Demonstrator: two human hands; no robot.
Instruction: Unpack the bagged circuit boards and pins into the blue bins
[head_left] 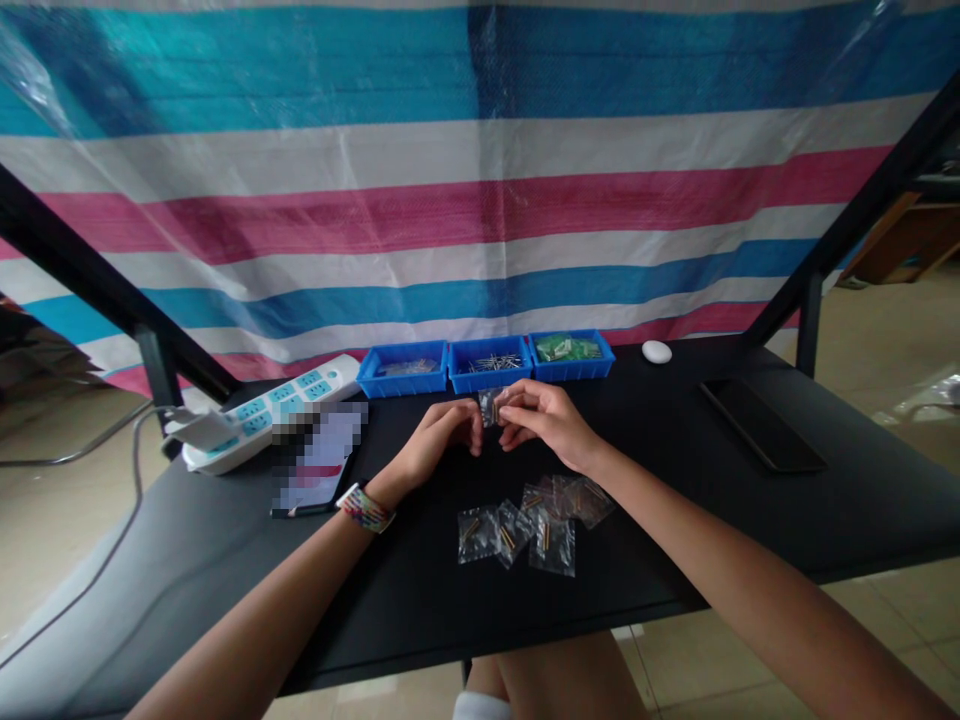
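Observation:
Between my two hands is a small clear plastic bag [489, 408] with thin brass-coloured pieces inside. The fingertips of my left hand [448, 428] pinch its left side, and a patterned band circles that wrist. On the bag's right side, my right hand [544, 420] grips with thumb and fingers. Nearer to me on the black table lie several similar clear bags [514, 530], each flat, some overlapping, with short brass-coloured pins showing in them. Just beyond my hands stands the middle blue bin [489, 380], holding loose silvery pins.
A left blue bin [402, 385] holds small clear bags; a right blue bin [574, 370] holds green packets. To the left are a white power strip [262, 415] and a lit phone [322, 460]. A white oval object [657, 352] and dark phone [763, 425] lie right. Striped sheeting [480, 220] hangs behind.

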